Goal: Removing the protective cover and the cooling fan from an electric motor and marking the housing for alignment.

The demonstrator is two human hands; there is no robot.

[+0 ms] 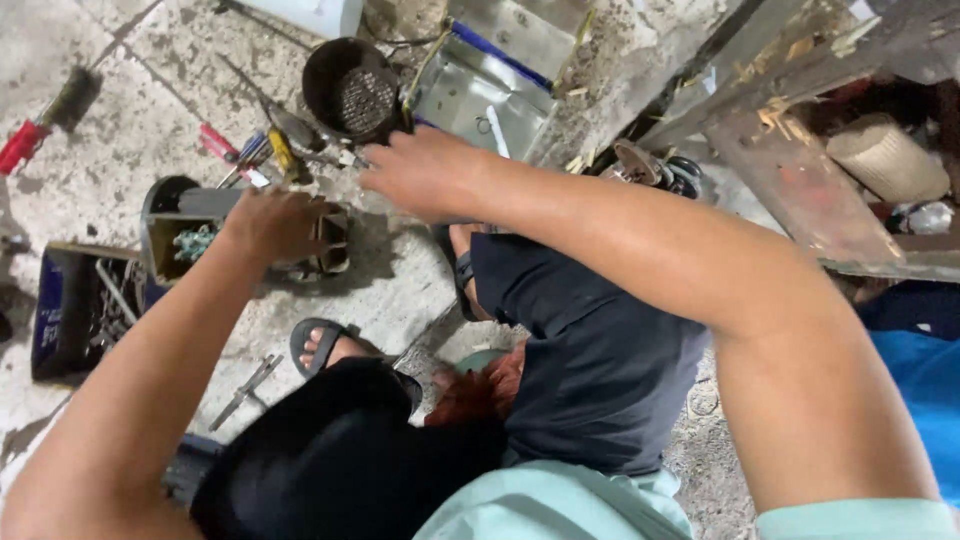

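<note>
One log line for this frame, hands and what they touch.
left hand: resting on metal motor block | right hand: over tools beside black round cover | surface: concrete floor

We see flat, fairly bright overhead light on the pale concrete floor (pixel 120 150), with soft shadows under the arms. Motion blur smears both hands (the edges bend slightly), and the right corner falls dim.

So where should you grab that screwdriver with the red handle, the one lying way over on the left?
Probably by the red handle. It is the thick end, lying flat on the concrete floor with bare ground on both sides. Come from above and close the fingers across it. The dark end angles up and away toward the right, so it looks a poorer place for a grip.
</note>
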